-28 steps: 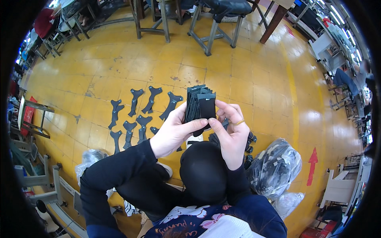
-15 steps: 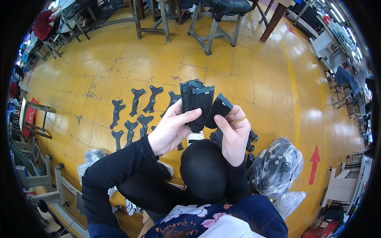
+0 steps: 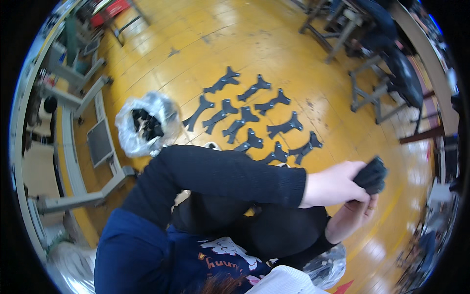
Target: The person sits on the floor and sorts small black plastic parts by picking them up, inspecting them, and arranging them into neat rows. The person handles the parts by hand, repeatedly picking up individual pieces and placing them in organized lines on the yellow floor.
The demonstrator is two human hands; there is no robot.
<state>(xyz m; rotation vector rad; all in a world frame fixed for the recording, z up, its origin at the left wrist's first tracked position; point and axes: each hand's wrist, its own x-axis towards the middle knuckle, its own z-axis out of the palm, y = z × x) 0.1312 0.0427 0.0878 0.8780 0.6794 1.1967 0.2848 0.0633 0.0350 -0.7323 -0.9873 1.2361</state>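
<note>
A bundle of flat black strips [image 3: 372, 175] is gripped in my left hand [image 3: 329, 187], out to the right beyond my knees. Just below it is my right hand [image 3: 350, 219], its fingers curled up against the underside of the left hand and the bundle; what they pinch is hidden. On the yellow floor ahead lie several black Y-shaped pieces [image 3: 286, 126] with small pale spots at their forked ends, set out in loose rows. My left forearm crosses above my bent legs and covers the near side of that layout.
An open clear plastic bag [image 3: 166, 110] holding black parts stands on the floor at left. Another filled plastic bag [image 3: 327, 268] sits below my right arm. Metal machine frames [image 3: 73, 147] line the left side; stools [image 3: 401, 81] and a table stand at far right.
My view has swung to the left, so the floor pieces and left bag show more fully. Both hands now appear farther right; the single strip once apart in my right hand is no longer visible.
</note>
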